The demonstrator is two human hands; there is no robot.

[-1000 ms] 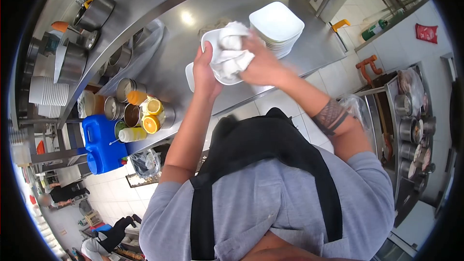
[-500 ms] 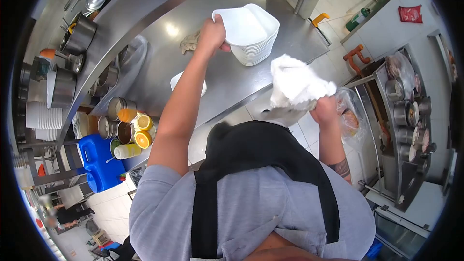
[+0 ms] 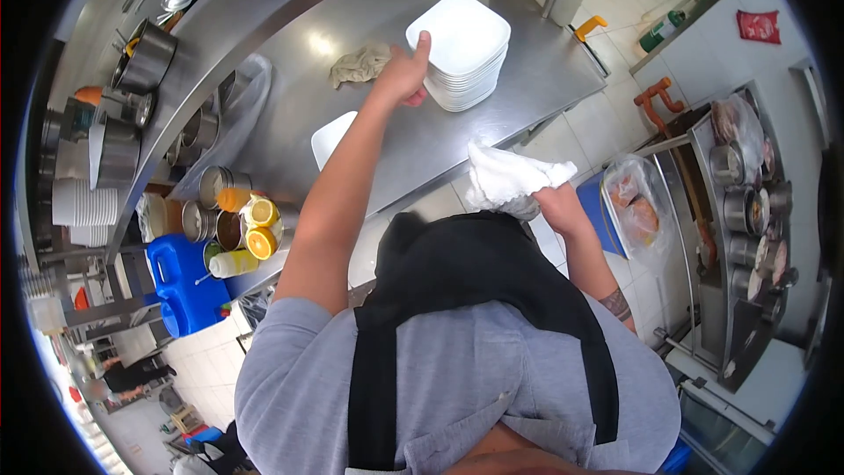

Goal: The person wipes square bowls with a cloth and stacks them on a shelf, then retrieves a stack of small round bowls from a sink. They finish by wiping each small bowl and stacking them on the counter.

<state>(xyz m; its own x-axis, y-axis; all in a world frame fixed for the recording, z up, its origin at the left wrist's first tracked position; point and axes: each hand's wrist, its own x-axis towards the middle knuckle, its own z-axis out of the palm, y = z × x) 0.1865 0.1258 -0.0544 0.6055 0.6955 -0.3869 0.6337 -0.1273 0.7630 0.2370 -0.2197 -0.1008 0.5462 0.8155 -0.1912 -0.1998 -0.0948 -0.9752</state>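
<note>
My left arm reaches forward over the steel counter [image 3: 290, 101], and my left hand [image 3: 403, 77] is at the near left side of the stack of white dishes [image 3: 462, 48]. Its thumb points up over the top dish's rim, fingers curled lower down; whether they pinch the rim, I cannot tell. My right arm is bent, out to my right, and my right hand [image 3: 561, 208] is closed on a bunched white cloth [image 3: 510, 176] off the counter's edge. A beige rag [image 3: 359, 66] lies left of the stack.
</note>
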